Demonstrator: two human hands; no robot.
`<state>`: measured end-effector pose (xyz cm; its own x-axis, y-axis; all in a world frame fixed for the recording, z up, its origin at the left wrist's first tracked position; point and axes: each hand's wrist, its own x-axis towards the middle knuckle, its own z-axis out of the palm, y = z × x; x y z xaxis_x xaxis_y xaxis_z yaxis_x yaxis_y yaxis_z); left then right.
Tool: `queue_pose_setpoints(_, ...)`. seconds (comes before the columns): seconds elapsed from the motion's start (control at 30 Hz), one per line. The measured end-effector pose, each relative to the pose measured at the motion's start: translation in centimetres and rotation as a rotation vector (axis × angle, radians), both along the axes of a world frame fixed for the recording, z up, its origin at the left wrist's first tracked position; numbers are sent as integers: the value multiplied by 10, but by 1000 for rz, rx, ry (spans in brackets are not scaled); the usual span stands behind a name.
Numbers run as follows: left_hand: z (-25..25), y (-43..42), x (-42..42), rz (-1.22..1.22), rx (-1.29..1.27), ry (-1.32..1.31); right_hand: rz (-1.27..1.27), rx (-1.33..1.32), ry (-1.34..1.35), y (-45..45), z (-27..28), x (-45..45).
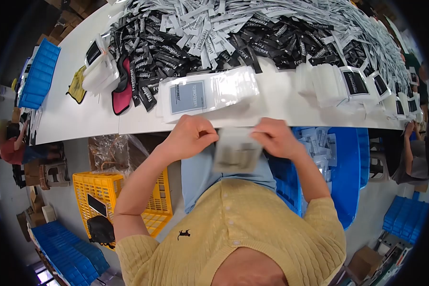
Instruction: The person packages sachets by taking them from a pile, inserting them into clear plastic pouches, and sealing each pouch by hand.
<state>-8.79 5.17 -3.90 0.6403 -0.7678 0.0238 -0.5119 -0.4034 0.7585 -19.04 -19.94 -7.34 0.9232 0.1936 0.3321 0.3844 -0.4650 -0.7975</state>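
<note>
Above my lap, at the table's front edge, a small clear plastic bag (237,150) hangs between my two hands, blurred by motion. My left hand (194,136) pinches its upper left corner. With closed fingers my right hand (276,138) grips the upper right corner. What the bag contains is too smeared to make out. Just beyond my hands lies a stack of clear plastic bags (229,90) with a grey-blue printed label on top. Behind that stack spreads a large heap of black and white printed straps (205,35).
More labelled bags (331,86) lie along the right of the white table (81,121). Pink (123,90) and yellow (76,86) fabric pieces lie left. A blue bin (345,176) with packed bags stands at my right, a yellow crate (97,183) at my left. Other people sit at both sides.
</note>
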Motion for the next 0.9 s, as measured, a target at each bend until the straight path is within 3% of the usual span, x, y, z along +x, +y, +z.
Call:
queue_pose_setpoints(0.07, -16, 11, 11, 48, -35, -172, -166, 28, 77, -64, -18, -28)
queue_pose_setpoints(0.13, -27, 35, 21, 207, 3, -98, -470, 43, 402, -146, -33, -78)
queue_pose_setpoints(0.17, -31, 42, 22, 269, 17, -83, -630, -145, 376, -174, -31, -102)
queue_pose_setpoints(0.23, -45, 40, 23, 275, -26, -169, -889, -844, 25, -193, -24, -129)
queue_pose_setpoints(0.33, -46, 14, 25, 160, -37, -423, -1041, -536, 44, -149, -12, -79)
queue_pose_setpoints(0.37, -44, -3, 27, 98, -33, -534, -897, -394, 56, -131, -20, -53)
queue_pose_setpoints(0.43, -56, -29, 32, 101, -14, -625, -525, -358, -145, -85, -23, 12)
queue_pose_setpoints(0.5, -67, -38, 40, 86, 22, -664, -437, -442, -202, -66, -41, 88)
queue_pose_setpoints(0.57, -71, -39, 45, 48, 70, -640, -503, -489, -259, -54, -52, 152)
queue_pose_setpoints(0.67, -76, -23, 51, 13, 3, -589, -517, -773, 78, -61, -47, 199)
queue_pose_setpoints(0.8, -87, 0, 56, 23, -130, -616, -580, -445, -2, -102, -68, 208)
queue_pose_setpoints(0.9, -93, 2, 59, 26, -156, -635, -554, -149, 290, -84, -9, 178)
